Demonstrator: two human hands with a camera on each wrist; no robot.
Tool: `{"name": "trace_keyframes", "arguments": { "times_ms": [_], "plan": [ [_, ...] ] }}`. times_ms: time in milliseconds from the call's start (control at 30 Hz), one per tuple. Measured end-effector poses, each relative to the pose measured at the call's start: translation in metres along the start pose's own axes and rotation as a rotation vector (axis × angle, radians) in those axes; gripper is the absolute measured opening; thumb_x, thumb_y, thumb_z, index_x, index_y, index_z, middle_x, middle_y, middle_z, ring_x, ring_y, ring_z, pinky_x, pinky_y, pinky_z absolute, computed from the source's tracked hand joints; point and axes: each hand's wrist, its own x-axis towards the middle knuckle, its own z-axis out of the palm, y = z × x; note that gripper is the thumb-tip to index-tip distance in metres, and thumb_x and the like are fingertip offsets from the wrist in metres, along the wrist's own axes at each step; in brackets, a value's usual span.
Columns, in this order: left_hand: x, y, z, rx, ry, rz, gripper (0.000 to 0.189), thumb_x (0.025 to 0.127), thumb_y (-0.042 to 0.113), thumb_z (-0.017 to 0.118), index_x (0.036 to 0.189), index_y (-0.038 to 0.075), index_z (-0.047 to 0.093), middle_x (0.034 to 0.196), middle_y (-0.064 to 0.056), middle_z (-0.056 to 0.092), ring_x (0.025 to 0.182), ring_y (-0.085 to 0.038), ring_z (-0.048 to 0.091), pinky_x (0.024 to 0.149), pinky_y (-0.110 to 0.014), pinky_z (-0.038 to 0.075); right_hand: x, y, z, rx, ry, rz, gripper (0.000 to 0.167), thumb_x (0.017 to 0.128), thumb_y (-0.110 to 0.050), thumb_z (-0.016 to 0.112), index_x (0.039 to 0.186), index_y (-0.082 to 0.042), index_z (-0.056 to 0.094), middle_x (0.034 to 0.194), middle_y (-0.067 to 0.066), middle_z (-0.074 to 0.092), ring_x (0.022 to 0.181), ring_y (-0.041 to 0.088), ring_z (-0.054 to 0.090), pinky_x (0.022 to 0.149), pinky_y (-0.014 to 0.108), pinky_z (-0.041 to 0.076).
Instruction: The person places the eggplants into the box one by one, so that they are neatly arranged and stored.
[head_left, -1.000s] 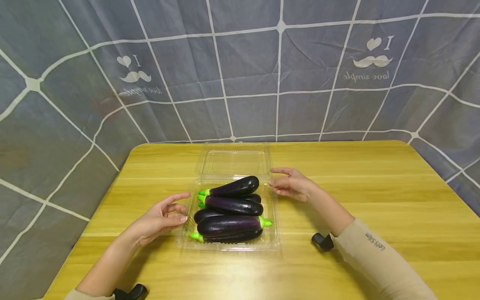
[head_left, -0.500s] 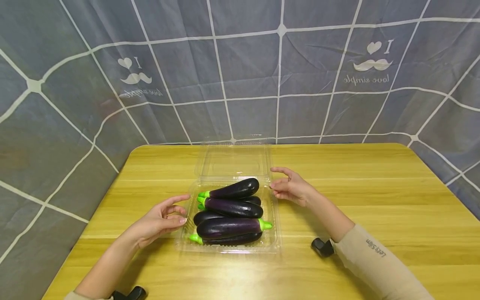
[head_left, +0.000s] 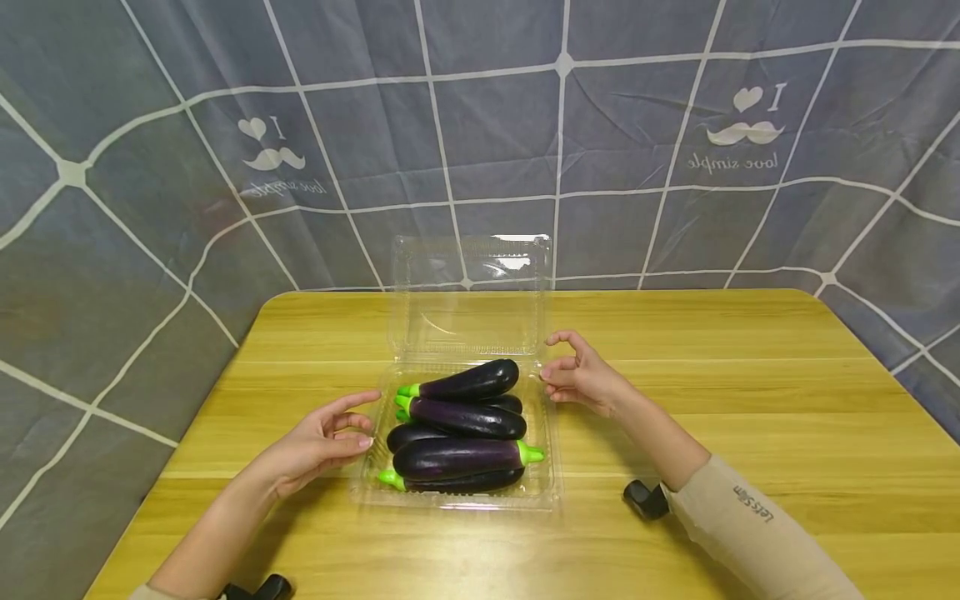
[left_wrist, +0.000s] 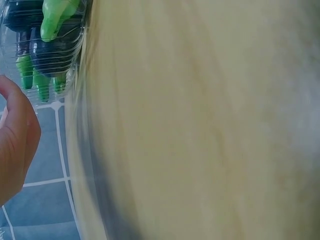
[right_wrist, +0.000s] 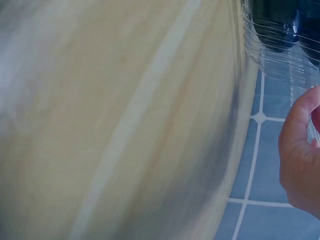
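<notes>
A clear plastic clamshell box (head_left: 557, 487) holds several dark purple eggplants (head_left: 459, 458) with bright green stems, piled across each other. Its hinged lid (head_left: 472, 321) stands raised at the back, tilted up. Beside the box's left wall is my left hand (head_left: 318, 446), fingers loosely bent and thumb near the rim; contact is unclear. My right hand (head_left: 583, 377) is at the right side near the hinge, thumb tip at the box's edge and index finger raised by the lid's corner. Both wrist views catch only part of each hand beside the box (right_wrist: 280, 70).
The box rests on a wood-grain table (head_left: 712, 375) with rounded back corners. Behind and to the sides hangs a grey curtain (head_left: 495, 125) with white grid lines. Black wrist mounts (head_left: 645, 498) sit at the sleeves.
The box's lid has swung up from lying back near the table to a steeper tilt. My right index finger has shifted slightly; my left hand looks almost still.
</notes>
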Motion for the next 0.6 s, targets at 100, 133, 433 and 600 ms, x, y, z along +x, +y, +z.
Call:
{"name": "trace_keyframes", "arguments": {
  "times_ms": [100, 133, 433, 600],
  "plan": [
    [-0.0003, 0.0010, 0.0004, -0.004, 0.002, -0.006, 0.068, 0.088, 0.000, 0.060, 0.145, 0.002, 0.023, 0.101, -0.001, 0.050, 0.082, -0.007, 0.055, 0.075, -0.021, 0.050, -0.0004, -0.0004, 0.0015, -0.014, -0.008, -0.019, 0.042, 0.089, 0.012, 0.050, 0.118, -0.008, 0.028, 0.077, 0.005, 0.058, 0.059, 0.012, 0.056, 0.054, 0.020, 0.050],
    [-0.0003, 0.0012, 0.0004, -0.004, 0.003, -0.008, 0.068, 0.088, 0.000, 0.060, 0.145, 0.003, 0.023, 0.101, -0.001, 0.050, 0.081, -0.007, 0.055, 0.075, -0.021, 0.050, -0.0005, -0.0005, 0.0018, -0.017, -0.011, -0.024, 0.040, 0.089, 0.012, 0.050, 0.116, -0.009, 0.029, 0.077, 0.005, 0.058, 0.059, 0.012, 0.056, 0.053, 0.020, 0.050],
    [-0.0012, 0.0011, -0.0011, -0.035, -0.014, 0.010, 0.055, 0.091, 0.004, 0.058, 0.141, 0.012, 0.035, 0.101, -0.001, 0.052, 0.086, -0.008, 0.056, 0.076, -0.022, 0.050, -0.0011, -0.0007, 0.0023, -0.043, -0.015, -0.046, 0.033, 0.089, 0.011, 0.050, 0.111, -0.005, 0.032, 0.078, 0.006, 0.057, 0.059, 0.012, 0.056, 0.052, 0.019, 0.049],
    [0.0002, 0.0002, -0.0028, -0.095, -0.032, 0.004, 0.042, 0.095, 0.006, 0.052, 0.134, 0.019, 0.044, 0.100, -0.003, 0.051, 0.085, -0.007, 0.057, 0.076, -0.020, 0.051, -0.0011, -0.0001, 0.0021, -0.047, -0.017, -0.054, 0.028, 0.089, 0.011, 0.050, 0.106, -0.005, 0.035, 0.078, 0.005, 0.056, 0.059, 0.012, 0.056, 0.052, 0.019, 0.049]
  ]
}}
